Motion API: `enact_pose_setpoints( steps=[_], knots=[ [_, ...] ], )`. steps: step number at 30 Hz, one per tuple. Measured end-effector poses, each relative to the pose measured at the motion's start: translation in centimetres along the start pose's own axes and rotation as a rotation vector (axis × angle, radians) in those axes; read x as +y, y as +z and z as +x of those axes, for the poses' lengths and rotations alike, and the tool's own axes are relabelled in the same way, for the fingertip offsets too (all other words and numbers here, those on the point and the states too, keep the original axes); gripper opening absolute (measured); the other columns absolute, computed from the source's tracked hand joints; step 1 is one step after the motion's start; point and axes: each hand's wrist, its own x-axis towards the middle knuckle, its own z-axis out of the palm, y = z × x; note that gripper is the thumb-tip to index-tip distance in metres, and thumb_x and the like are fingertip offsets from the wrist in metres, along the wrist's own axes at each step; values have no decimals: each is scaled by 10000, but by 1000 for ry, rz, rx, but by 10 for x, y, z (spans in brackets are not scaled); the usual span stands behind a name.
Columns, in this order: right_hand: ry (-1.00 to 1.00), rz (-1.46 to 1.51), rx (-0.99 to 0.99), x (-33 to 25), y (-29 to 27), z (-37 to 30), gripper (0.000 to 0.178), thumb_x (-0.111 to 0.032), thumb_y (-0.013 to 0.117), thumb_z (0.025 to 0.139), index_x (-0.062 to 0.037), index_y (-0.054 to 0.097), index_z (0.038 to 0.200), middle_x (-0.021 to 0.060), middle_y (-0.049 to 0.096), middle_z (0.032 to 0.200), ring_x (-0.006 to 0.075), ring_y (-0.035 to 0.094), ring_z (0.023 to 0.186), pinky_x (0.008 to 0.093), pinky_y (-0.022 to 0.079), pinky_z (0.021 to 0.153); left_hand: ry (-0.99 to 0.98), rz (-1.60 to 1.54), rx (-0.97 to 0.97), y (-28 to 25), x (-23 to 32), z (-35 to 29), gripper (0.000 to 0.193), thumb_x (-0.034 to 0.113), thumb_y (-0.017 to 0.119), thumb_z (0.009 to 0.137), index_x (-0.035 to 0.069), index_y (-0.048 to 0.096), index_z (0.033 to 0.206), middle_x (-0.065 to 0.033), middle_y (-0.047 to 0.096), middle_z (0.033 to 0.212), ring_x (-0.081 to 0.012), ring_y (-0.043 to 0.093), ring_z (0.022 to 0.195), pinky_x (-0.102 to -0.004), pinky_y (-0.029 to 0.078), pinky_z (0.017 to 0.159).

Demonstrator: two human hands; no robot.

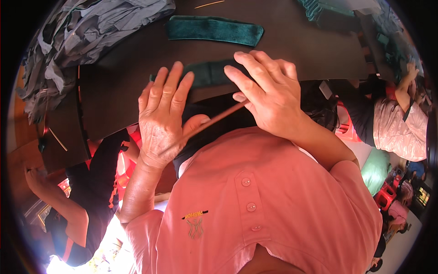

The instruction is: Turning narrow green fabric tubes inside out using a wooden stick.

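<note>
Gripping a slim brown stick point(223, 114) in the right hand point(273, 98), spreading the empty left hand point(160, 114) over a dark-green velvet strip point(210, 74) near the brown tabletop's point(315, 55) closer edge; possibly risking creasing from uneven pressing, or snagging from the stick's dipping.

Strip point(210, 74): dark green fabric, long, narrow; lying lengthwise along the near edge of the worktop point(315, 52); ends partly hidden under the hands point(166, 109).

Stick point(214, 120): brown, slim, straight, slightly blurred; one end in the right hand's grip; slanting, on the wearer's side of the worktop's near edge, its other end across the left wrist.
</note>
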Motion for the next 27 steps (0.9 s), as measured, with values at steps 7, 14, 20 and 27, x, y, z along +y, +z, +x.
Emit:
enact_pose_setpoints(
  steps=[7,14,20,27],
  knots=[
    [9,1,-55,11,2,-17,569,-109,749,704,-82,640,1261,82,618,1335,253,604,1189,360,395,921,-100,84,-30,0,-14,-21,805,447,721,790,121,453,1475,-86,396,1558,-315,372,1420,-496,266,1127],
    [2,-15,-90,15,0,-17,558,-66,723,747,-95,634,1298,79,592,1377,259,574,1233,363,395,933,-168,22,155,1,-16,-35,579,312,737,811,82,577,1318,-130,506,1452,-355,453,1339,-497,320,1076],
    [-24,64,12,16,6,-16,551,-45,733,711,-161,680,1247,117,583,1352,290,595,1157,357,382,923,-123,-126,432,46,-1,-105,314,89,746,727,60,672,1031,-125,651,1159,-323,599,1035,-456,432,893],
    [-77,91,170,25,-10,-28,508,9,742,662,-85,701,1159,151,626,1177,310,634,1016,374,476,782,-1171,-1406,422,124,-48,-91,144,98,590,931,-1,661,1007,-103,658,976,-167,619,867,-302,465,724]
  ],
)
